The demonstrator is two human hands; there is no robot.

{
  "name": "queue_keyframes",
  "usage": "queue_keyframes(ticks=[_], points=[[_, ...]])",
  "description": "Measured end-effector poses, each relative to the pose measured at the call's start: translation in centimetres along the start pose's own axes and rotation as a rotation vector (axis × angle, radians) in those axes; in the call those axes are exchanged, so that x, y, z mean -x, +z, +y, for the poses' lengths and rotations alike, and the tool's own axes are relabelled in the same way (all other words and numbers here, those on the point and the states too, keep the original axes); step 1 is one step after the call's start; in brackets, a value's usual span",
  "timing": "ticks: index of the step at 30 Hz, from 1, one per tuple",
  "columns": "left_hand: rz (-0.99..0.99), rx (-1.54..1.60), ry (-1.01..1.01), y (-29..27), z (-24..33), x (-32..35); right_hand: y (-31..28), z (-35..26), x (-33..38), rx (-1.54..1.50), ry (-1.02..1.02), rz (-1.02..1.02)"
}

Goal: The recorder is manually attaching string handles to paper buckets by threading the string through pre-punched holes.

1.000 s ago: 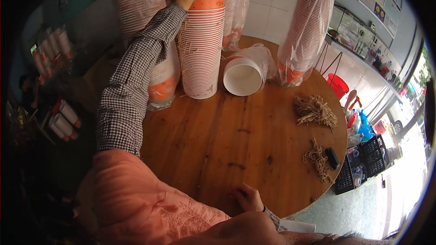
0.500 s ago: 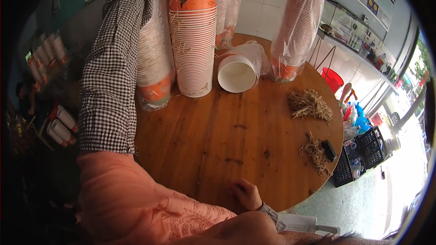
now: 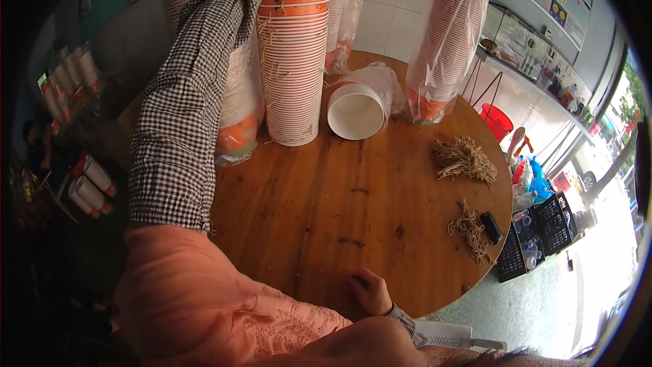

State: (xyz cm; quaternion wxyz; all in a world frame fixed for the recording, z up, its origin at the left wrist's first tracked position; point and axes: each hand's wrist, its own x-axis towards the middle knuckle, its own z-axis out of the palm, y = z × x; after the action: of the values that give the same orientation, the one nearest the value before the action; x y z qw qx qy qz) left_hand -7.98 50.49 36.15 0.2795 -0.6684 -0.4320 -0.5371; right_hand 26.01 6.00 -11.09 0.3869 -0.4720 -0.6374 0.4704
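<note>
Item: tall stack of paper cups point(image 3: 293, 61), orange printed cup on top, white ribbed rims nested below, loose straw-coloured fibres caught among the rims. It stands upright on the round wooden table point(image 3: 353, 217), long axis vertical, base resting on the wood. The left arm in a checked sleeve point(image 3: 183, 115) reaches up alongside it; the left hand passes out of view at the top edge, so whether that grip is apart or clamped on the top cup cannot be told. The stack's body hangs directly below where the grip must be, just beside the forearm. The right hand point(image 3: 370, 291) rests at the near table edge, fingers loosely curled, holding nothing, well apart from the stack; the left is plainly the nearer hand. Beside the stack, away from the sleeve: a white cup lying on its side point(image 3: 356, 110) in a clear bag, mouth toward the viewer. Beyond it, a bagged stack of cups point(image 3: 445, 47), upright. Behind the sleeve, another bagged stack point(image 3: 238, 122). Two bundles of fibre ties point(image 3: 464, 158) lie toward the far table side.
</note>
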Motion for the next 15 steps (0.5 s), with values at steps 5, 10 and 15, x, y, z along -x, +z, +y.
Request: queue_keyframes(ticks=[5, 10, 15], points=[[-0.107, -0.152, 0.023, 1.9, 3.2, 2.0, -1.1, -0.1, 0.1, -0.023, 0.068, 0.040], [-0.054, 0.101, 0.068, -1.4, -1.5, 1.2, -0.1, 0.5, 0.1, -0.074, 0.025, -0.016], [-0.087, -0.091, 0.137, -0.6, -0.3, 2.3, -0.7, -0.6, 0.2, -0.047, 0.076, -0.016]])
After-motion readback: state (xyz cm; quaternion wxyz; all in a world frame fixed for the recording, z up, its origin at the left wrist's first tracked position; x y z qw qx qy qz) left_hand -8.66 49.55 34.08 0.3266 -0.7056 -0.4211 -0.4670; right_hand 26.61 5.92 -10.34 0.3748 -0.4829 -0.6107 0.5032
